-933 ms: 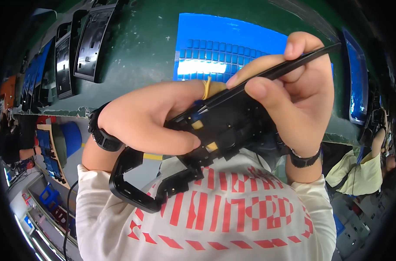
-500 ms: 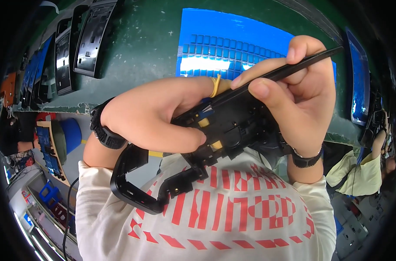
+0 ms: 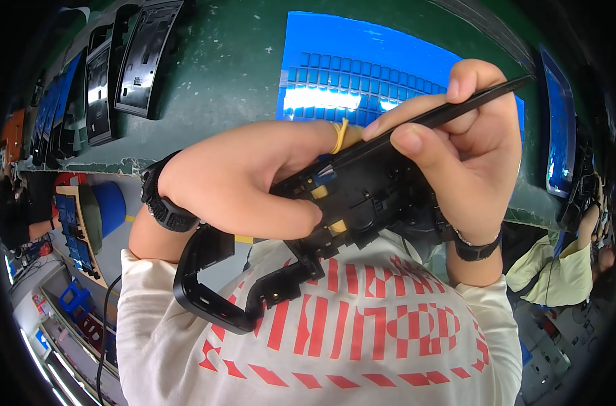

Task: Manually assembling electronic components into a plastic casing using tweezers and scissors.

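A: what's around it in the head view?

B: Green table (image 3: 220,88), blue sheet (image 3: 362,37) with rows of squares, black panels (image 3: 145,57) at left, blue panel (image 3: 557,128) at right. The left hand (image 3: 247,179), right hand (image 3: 476,145) and the black plastic part (image 3: 389,177) they're holding block the sheet's lower bit lol.

A: counts?

B: One sheet, at least two black panels; the far-left stack (image 3: 54,115) is too squished to count. Two yellow patches (image 3: 338,227) on the part.

A: and the part itself?

B: Held up in front of the shirt (image 3: 362,345), slanting up to the right. Ribs all over, bent arm (image 3: 210,301) sticking out lower left. Left hand's clamped on its left end, right one pinches the long upper edge.
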Demonstrator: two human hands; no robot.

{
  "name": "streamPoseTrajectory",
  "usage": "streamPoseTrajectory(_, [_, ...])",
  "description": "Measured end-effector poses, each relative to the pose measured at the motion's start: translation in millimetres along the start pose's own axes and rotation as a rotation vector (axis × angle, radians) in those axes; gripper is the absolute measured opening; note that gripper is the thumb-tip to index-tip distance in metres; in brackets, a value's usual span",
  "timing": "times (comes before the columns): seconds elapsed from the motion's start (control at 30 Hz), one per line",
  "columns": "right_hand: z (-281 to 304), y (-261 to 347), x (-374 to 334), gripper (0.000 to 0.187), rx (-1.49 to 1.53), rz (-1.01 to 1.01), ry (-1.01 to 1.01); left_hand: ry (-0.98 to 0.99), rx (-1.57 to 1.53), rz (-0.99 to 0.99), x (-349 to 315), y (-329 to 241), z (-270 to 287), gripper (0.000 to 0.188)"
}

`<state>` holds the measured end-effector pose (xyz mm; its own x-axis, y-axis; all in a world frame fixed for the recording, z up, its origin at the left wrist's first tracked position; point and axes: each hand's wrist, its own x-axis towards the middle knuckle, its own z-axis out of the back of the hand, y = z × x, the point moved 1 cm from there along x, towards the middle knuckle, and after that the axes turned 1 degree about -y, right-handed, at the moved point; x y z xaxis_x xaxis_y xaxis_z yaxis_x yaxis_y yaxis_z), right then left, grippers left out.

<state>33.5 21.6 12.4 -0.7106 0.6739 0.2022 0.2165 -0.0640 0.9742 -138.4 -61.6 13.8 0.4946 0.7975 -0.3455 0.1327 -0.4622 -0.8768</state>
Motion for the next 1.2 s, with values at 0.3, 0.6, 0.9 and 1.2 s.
streamPoseTrajectory(0.3, [0.4, 0.9, -1.7, 0.034, 0.015, -0.012, -0.017, -0.001, 0.098, 0.009, -1.2, 3.5, 2.6, 0.033])
streamPoseTrajectory(0.6, [5.1, 5.2, -5.1, 0.033, -0.065, -0.036, -0.016, 0.029, 0.115, 0.175, -1.9, -3.9, 0.3, 0.056])
streamPoseTrajectory(0.9, [8.8, 14.7, -12.3, 0.035, 0.029, -0.021, -0.044, 0.089, -0.014, 0.075, -1.4, -9.5, -10.6, 0.067])
streamPoseTrajectory(1.2, [144.4, 46.4, -67.4, 0.028, -0.166, 0.166, -0.547, 0.091, -0.406, -0.152, -27.4, 5.2, -19.3, 0.072])
